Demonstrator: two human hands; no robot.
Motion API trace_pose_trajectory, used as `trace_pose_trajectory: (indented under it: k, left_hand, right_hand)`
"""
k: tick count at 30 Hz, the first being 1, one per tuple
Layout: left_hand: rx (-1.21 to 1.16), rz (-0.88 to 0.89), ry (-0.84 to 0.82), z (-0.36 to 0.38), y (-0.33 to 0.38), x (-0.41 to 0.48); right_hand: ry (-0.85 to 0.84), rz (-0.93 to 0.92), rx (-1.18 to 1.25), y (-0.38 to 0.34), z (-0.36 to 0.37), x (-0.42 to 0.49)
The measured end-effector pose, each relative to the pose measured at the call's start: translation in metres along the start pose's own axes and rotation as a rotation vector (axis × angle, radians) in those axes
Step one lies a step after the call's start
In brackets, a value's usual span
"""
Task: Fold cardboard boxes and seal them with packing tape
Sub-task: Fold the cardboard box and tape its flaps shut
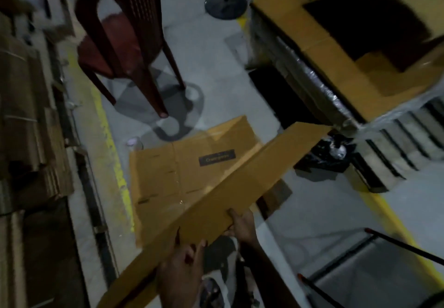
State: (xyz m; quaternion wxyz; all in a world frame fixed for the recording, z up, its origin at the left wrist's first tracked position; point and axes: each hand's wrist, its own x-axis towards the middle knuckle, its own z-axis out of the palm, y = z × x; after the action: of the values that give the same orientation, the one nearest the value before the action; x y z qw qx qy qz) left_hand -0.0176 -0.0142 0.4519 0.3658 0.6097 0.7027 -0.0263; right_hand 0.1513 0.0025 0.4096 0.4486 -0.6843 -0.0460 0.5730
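Observation:
I hold a long flattened cardboard box [242, 187] slanting from bottom left up to the right, above the floor. My left hand [180, 267] grips its near lower edge, fingers curled over the board. My right hand [241, 223] grips the same edge a little farther up, thumb on top. Under it another flattened cardboard box [168, 173] with a dark label lies flat on the grey floor. No packing tape shows in view.
A dark red plastic chair [129, 41] stands at upper left. Stacked flat cardboard [26, 120] fills the left side. A wrapped pallet of open cartons [336, 50] sits at upper right, a black post base [225, 5] behind. Yellow floor lines [113, 154] run by.

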Motion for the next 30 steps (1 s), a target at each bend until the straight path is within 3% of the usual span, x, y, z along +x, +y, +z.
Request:
trace_pose_trajectory:
  k: [2, 5, 9, 11, 13, 18, 24, 30]
  left_hand:
    - [0.307, 0.113, 0.023, -0.042, 0.020, -0.016]
    - [0.390, 0.326, -0.144, -0.101, 0.055, -0.039]
    - [0.279, 0.596, -0.200, -0.162, 0.096, -0.112]
    - [0.089, 0.714, -0.204, -0.192, 0.121, -0.158]
    - [-0.093, 0.760, -0.197, -0.217, 0.151, -0.209]
    - [-0.092, 0.870, -0.118, -0.243, 0.212, -0.316]
    - [-0.028, 1.094, -0.196, -0.266, 0.319, -0.457]
    - [0.052, 1.245, -0.309, -0.208, 0.419, -0.599]
  right_hand:
    - [0.002, -0.074, -0.026, -0.033, 0.000, -0.046]
    - [0.026, -0.181, -0.010, -0.089, -0.003, -0.123]
    - [0.132, -0.336, -0.064, -0.146, -0.020, -0.229]
    - [0.193, -0.403, -0.136, -0.159, -0.028, -0.271]
    - [0.108, -0.456, -0.057, -0.169, -0.034, -0.312]
    - [-0.045, -0.565, 0.204, -0.206, -0.065, -0.404]
    - [-0.077, -0.736, 0.295, -0.251, -0.175, -0.529]
    - [0.016, -0.845, 0.398, -0.260, -0.337, -0.642]
